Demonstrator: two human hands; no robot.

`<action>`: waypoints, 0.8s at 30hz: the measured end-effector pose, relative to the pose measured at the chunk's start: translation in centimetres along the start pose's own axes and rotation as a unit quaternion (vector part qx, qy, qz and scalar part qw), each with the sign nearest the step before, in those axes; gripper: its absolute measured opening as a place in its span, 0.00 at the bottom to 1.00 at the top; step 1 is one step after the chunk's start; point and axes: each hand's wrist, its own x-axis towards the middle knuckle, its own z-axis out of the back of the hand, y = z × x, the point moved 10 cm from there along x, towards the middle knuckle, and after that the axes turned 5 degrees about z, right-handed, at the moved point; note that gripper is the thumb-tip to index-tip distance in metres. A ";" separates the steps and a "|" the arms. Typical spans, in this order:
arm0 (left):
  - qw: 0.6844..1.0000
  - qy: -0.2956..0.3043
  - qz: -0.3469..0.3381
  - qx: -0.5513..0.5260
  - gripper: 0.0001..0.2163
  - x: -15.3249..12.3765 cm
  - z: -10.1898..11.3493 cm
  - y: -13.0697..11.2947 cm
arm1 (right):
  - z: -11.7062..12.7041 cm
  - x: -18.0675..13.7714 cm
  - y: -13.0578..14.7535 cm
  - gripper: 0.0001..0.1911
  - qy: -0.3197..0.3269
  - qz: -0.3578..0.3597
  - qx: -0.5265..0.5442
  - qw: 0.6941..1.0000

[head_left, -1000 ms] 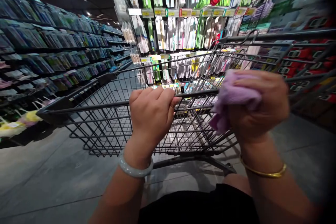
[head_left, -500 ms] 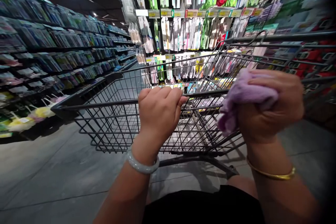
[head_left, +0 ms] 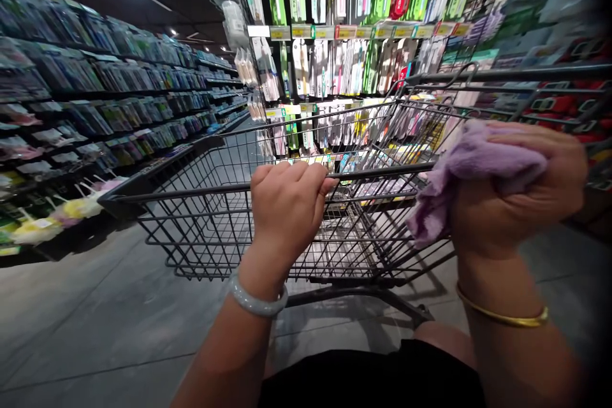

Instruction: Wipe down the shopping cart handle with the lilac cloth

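Observation:
A dark wire shopping cart (head_left: 205,229) stands sideways before me. My left hand (head_left: 287,204) is wrapped round its near top rail, fingers closed over the bar. To the right, my right hand (head_left: 530,191) grips a crumpled purple cloth (head_left: 482,153), whose loose end hangs down past the rail near the cart's right part. Whether the cloth touches the rail there I cannot tell. Through the wire mesh the cart's basket shows its bottom grid and the floor beneath.
Behind the cart rises a display rack of packaged goods (head_left: 335,70) with price strips. Long shelves (head_left: 109,76) of hanging packs line the aisle on the left, with puffy bath items (head_left: 48,226) low down. Red goods (head_left: 554,108) sit on the right. The floor (head_left: 95,325) is grey.
My right hand has moved to the right with the purple cloth. My left hand keeps its place on the rail.

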 end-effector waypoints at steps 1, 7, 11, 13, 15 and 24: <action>1.000 -0.001 0.000 0.000 0.15 0.0 0.0 0.0 | -0.1 0.0 0.0 0.05 0.006 -0.004 -0.004 1.000; 1.000 -0.001 0.002 0.010 0.16 -0.1 0.2 0.2 | -4.0 -2.4 6.8 0.10 0.179 0.150 0.046 0.971; 1.000 0.007 0.002 0.006 0.16 -0.2 0.2 0.3 | -3.1 -1.8 5.2 0.11 0.150 0.120 0.042 0.981; 1.000 0.013 0.003 0.004 0.16 -0.2 0.2 0.4 | -1.6 -0.9 2.7 0.10 0.088 0.048 0.025 0.995; 1.000 0.013 0.004 0.003 0.16 -0.3 0.2 0.5 | -0.8 -0.7 1.5 0.09 0.057 0.007 0.004 0.998; 1.000 0.004 -0.006 0.000 0.15 -0.2 0.5 0.6 | -4.4 -4.9 9.3 0.11 0.188 0.200 0.028 0.961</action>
